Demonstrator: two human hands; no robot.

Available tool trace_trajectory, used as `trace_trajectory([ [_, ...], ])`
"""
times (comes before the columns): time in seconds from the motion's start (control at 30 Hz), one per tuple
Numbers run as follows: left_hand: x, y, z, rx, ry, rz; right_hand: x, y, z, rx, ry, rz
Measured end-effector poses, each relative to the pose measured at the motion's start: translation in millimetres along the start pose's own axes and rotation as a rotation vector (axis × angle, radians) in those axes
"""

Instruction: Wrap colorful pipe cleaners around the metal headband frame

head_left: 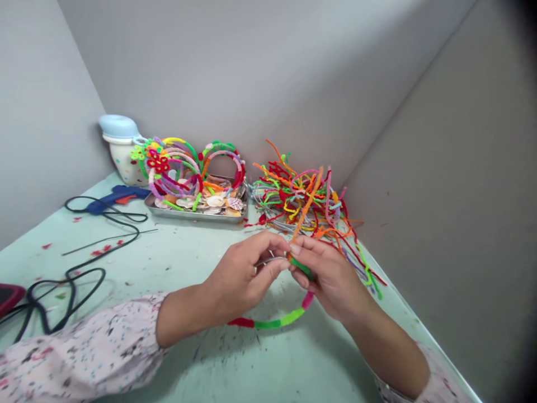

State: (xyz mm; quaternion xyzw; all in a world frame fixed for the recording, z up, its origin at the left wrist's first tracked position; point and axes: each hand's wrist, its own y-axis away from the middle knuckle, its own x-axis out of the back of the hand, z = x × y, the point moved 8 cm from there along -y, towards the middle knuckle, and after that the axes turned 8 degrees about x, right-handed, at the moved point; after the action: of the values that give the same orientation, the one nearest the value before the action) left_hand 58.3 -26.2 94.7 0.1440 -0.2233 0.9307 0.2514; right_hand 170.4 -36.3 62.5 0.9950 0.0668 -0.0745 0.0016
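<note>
Both hands meet at a curved headband [289, 317] wrapped in red, green, lime and pink fuzzy pipe cleaner, its loop hanging below my fingers. My left hand [247, 274] is closed, thumb and forefinger pinching near a bare grey stretch of the band. My right hand [325, 271] is closed around the green-wrapped part, thumb and forefinger pressed where an orange pipe cleaner [309, 201] meets the band. That orange length sticks up and away from my fingertips. Part of the loop is hidden behind my left hand and wrist.
A metal tray [197, 217] holds shells and finished colourful hoops. Right of it lies a tangled heap of pipe cleaners [289, 190]. At left are a blue glue gun [113, 198], a black cable [71, 285] and a white cup with blue lid [119, 126]. Grey walls enclose the table.
</note>
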Motion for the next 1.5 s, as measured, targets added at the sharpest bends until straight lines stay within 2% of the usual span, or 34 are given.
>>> trace_trajectory([
  [0.07,-2.4,-2.6,-8.7,0.169,0.207,-0.058,0.6,0.8,-4.4,0.060,0.101,0.004],
  [0.13,-6.3,-4.0,-14.8,0.307,0.322,-0.127,1.5,2.3,-7.8,0.113,0.217,0.008],
  [0.27,-11.9,-4.5,-18.3,0.458,0.335,-0.269,3.1,6.7,-15.6,0.212,0.408,0.025],
  [0.43,-15.0,-3.6,-20.9,0.485,0.405,-0.345,-0.3,10.9,-25.4,0.364,0.519,0.024],
  [0.7,-17.1,-0.4,-31.4,0.542,0.489,-0.336,-4.7,13.4,-27.6,0.524,0.668,0.022],
  [0.97,-14.7,-0.3,-32.1,0.558,0.481,-0.300,-4.5,13.5,-25.8,0.524,0.644,0.031],
  [1.2,-11.0,-2.0,-26.8,0.547,0.447,-0.235,-1.6,8.7,-18.2,0.424,0.523,0.023],
  [1.5,-12.6,-4.1,-24.6,0.557,0.521,-0.235,2.9,8.8,-21.5,0.474,0.553,0.062],
])
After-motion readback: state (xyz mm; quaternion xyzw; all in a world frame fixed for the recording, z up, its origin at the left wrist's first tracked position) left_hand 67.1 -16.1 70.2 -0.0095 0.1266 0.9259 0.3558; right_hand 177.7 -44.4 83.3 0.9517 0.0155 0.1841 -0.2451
